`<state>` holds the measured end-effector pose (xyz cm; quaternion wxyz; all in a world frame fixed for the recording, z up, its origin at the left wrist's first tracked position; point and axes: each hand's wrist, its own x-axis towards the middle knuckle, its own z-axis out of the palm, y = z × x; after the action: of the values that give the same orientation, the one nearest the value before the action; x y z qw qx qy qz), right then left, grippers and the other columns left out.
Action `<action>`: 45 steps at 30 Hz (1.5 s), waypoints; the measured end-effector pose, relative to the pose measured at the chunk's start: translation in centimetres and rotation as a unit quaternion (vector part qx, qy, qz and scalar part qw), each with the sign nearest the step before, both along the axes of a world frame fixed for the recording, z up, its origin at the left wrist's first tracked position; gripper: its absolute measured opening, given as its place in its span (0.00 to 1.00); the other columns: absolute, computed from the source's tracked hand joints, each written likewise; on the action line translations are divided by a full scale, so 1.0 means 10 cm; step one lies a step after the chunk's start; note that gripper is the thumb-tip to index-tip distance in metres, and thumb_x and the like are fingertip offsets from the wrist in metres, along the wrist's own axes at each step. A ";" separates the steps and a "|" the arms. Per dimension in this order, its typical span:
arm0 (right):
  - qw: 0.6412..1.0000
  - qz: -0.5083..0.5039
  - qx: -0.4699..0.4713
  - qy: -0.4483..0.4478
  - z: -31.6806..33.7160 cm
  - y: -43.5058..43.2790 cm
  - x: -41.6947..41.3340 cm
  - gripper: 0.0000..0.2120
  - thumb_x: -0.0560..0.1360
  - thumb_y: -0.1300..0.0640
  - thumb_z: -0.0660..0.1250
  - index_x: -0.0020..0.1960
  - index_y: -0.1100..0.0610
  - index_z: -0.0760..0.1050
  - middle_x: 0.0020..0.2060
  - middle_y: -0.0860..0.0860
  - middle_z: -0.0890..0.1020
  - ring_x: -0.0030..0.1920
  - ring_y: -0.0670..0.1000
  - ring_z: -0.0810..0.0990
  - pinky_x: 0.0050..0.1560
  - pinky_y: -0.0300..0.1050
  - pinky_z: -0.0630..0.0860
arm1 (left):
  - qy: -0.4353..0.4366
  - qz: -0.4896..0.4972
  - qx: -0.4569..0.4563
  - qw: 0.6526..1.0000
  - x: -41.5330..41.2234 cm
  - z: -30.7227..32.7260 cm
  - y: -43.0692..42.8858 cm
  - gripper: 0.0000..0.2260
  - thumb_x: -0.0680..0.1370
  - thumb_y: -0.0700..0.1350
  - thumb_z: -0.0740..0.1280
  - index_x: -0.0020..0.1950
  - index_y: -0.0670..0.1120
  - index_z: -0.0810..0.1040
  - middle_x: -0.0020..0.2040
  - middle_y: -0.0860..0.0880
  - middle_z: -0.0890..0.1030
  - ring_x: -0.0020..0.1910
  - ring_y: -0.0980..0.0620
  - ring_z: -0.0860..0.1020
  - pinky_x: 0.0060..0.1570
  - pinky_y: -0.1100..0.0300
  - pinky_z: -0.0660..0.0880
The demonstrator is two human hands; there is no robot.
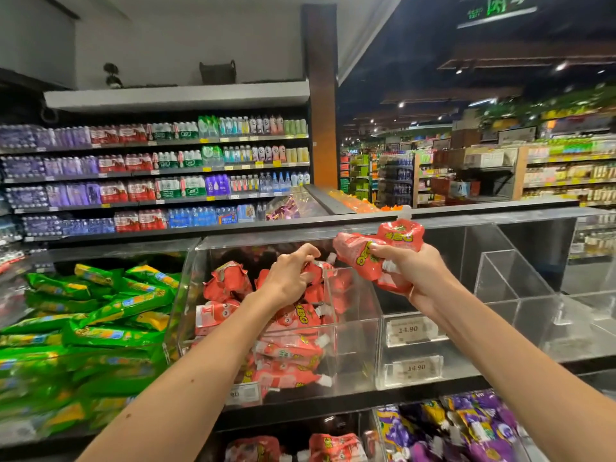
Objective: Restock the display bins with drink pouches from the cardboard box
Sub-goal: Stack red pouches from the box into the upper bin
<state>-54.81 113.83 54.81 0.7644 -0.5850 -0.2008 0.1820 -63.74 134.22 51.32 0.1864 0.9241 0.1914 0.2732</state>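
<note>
Bright store lighting, glare on acrylic, edges warped.

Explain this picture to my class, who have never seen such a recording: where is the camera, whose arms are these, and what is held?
There is no machine here: a person wears one wide-angle camera on the head, so you see their own two bare arms. The right hand grips a bunch of red pouches above the shelf. The left hand curls round a single pouch in the clear bin, which is part-filled. Green packets lie to its left; the neighbouring bins to its right carry price tags.
</note>
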 end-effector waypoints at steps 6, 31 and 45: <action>1.000 0.002 -0.010 -0.005 -0.03 0.05 0.04 0.18 0.69 0.62 0.78 0.55 0.58 0.76 0.47 0.57 0.86 0.44 0.55 0.87 0.45 0.49 0.83 | 0.003 0.045 0.026 0.999 0.14 -0.07 0.03 0.10 0.77 0.45 0.73 0.57 0.50 0.80 0.55 0.49 0.83 0.55 0.48 0.80 0.55 0.51 0.77; 0.989 0.117 -0.041 -0.083 0.14 0.24 -0.25 0.16 0.70 0.64 0.76 0.57 0.61 0.79 0.48 0.58 0.86 0.49 0.58 0.86 0.54 0.60 0.81 | 0.036 -0.143 -0.061 0.987 -0.80 0.75 0.00 0.27 0.74 0.49 0.75 0.71 0.58 0.72 0.68 0.58 0.74 0.64 0.59 0.74 0.62 0.60 0.71; 0.986 0.041 -0.078 -0.145 0.15 0.57 -0.33 0.11 0.77 0.53 0.71 0.54 0.60 0.79 0.42 0.56 0.82 0.34 0.47 0.80 0.27 0.35 0.74 | 0.175 -0.033 0.092 0.980 -0.99 0.39 0.10 0.13 0.76 0.59 0.70 0.52 0.51 0.84 0.42 0.55 0.82 0.41 0.55 0.80 0.44 0.56 0.76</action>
<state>-58.09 119.57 56.30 0.6715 -0.6541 -0.3184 0.1411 -73.68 135.24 55.24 0.0730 0.9767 0.1644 0.1170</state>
